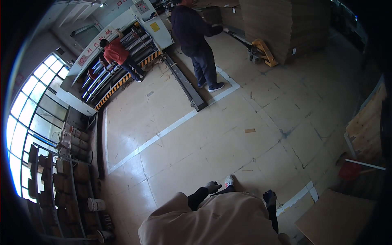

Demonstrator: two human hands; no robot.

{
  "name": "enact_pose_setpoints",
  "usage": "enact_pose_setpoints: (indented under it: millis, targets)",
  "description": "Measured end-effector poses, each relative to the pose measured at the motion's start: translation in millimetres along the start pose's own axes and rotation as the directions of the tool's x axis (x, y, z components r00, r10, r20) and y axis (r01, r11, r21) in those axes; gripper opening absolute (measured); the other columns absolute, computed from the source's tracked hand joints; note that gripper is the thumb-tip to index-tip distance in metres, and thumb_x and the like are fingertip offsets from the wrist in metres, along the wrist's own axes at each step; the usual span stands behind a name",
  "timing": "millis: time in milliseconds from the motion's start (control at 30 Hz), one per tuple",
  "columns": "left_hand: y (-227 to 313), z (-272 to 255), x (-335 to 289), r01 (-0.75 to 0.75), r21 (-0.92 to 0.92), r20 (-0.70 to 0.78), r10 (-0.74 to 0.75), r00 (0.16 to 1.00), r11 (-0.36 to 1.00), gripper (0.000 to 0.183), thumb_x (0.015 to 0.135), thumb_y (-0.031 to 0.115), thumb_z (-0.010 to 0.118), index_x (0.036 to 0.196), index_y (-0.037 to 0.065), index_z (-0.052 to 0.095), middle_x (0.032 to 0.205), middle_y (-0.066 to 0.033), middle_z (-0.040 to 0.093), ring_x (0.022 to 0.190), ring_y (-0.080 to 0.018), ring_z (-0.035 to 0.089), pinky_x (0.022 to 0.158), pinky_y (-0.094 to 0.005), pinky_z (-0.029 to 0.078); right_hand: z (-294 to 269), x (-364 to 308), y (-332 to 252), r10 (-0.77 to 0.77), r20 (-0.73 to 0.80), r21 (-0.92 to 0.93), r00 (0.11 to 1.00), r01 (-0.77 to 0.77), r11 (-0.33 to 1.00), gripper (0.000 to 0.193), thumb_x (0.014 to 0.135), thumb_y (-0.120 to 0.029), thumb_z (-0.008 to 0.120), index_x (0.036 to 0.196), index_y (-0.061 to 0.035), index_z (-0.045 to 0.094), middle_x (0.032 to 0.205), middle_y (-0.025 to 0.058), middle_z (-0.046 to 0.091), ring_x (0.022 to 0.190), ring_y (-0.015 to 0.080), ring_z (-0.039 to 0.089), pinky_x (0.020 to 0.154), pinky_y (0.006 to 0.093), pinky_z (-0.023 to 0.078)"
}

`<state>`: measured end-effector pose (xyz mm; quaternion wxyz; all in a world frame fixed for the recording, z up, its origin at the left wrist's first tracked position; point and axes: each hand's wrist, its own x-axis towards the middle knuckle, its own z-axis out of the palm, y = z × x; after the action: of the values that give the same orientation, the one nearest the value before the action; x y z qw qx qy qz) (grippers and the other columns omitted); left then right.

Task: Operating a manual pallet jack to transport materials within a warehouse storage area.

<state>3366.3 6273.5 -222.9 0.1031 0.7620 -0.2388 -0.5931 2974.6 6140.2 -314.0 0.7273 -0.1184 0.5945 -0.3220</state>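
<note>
Low in the picture, my left hand point(212, 187) hangs beside my body above the tiled floor point(196, 151). Its fingers are loosely bent, and nothing shows in them. My right hand point(270, 197) hangs on the other side, dark in the shade, its fingers slightly apart and holding nothing that I can see. Between the two, my beige top point(212, 220) fills the lower edge, and a light shoe point(229, 181) pokes out ahead of it. Nearest to my right hand is a white floor line point(295, 200), with a brown board point(335, 216) beyond it.
A person in red point(116, 53) bends at a large roller machine point(126, 45). Another, in dark clothes point(196, 36), grips the handle of an orange pallet jack point(264, 52) by tall cardboard stacks point(267, 24). A metal rail point(183, 83) crosses the floor. Loaded shelving point(61, 192) stands left.
</note>
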Motion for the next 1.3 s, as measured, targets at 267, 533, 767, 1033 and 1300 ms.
enact_pose_setpoints:
  millis: [267,533,767,1033,1300]
  targets:
    - [1,0,-1,-0.010,0.004,-0.002,0.010,1.000,1.000,0.044,0.077,0.045,0.060,0.079,0.002,0.058,0.068,-0.0063,0.062,0.054,-0.0141,0.059,0.047,-0.0272,0.047,4,-9,-3,-0.007,0.018,0.006,1.000,0.007,1.000,0.022,0.082,-0.024,0.056,0.093,-0.0061,0.051,0.075,0.0111,0.058,0.063,0.0231,0.057,0.053,0.0325,0.047]
    - [-1,0,2,-0.025,-0.009,-0.010,0.025,1.000,1.000,0.043,0.078,0.045,0.060,0.080,0.002,0.059,0.066,-0.0064,0.061,0.052,-0.0140,0.057,0.046,-0.0270,0.047,7,-11,-3,-0.023,-0.010,-0.005,1.000,0.023,1.000,0.024,0.081,-0.025,0.058,0.095,-0.0059,0.053,0.078,0.0118,0.060,0.062,0.0233,0.060,0.053,0.0331,0.050]
    - [7,0,-8,-0.049,-0.022,-0.029,0.048,0.998,0.999,0.043,0.075,0.045,0.058,0.076,0.002,0.058,0.066,-0.0068,0.062,0.053,-0.0154,0.059,0.048,-0.0282,0.048,5,-6,0,-0.010,-0.009,0.023,1.000,0.010,1.000,0.020,0.081,-0.023,0.058,0.092,-0.0064,0.053,0.074,0.0109,0.059,0.058,0.0227,0.058,0.049,0.0322,0.048]
    - [4,-1,-9,-0.015,-0.029,-0.038,0.014,0.999,0.999,0.043,0.078,0.044,0.060,0.081,0.001,0.059,0.067,-0.0068,0.061,0.052,-0.0137,0.057,0.048,-0.0271,0.046,15,-12,-6,0.005,-0.003,0.050,1.000,-0.004,0.999,0.017,0.082,-0.022,0.057,0.089,-0.0071,0.053,0.071,0.0099,0.057,0.056,0.0232,0.057,0.047,0.0316,0.046]
    - [4,1,-5,-0.026,-0.021,-0.036,0.025,0.999,0.999,0.044,0.078,0.044,0.060,0.083,0.001,0.061,0.067,-0.0070,0.062,0.053,-0.0135,0.057,0.049,-0.0272,0.047,9,-10,-11,0.009,0.031,0.020,0.999,-0.010,1.000,0.024,0.082,-0.026,0.058,0.095,-0.0069,0.052,0.079,0.0120,0.059,0.065,0.0254,0.059,0.056,0.0346,0.049]
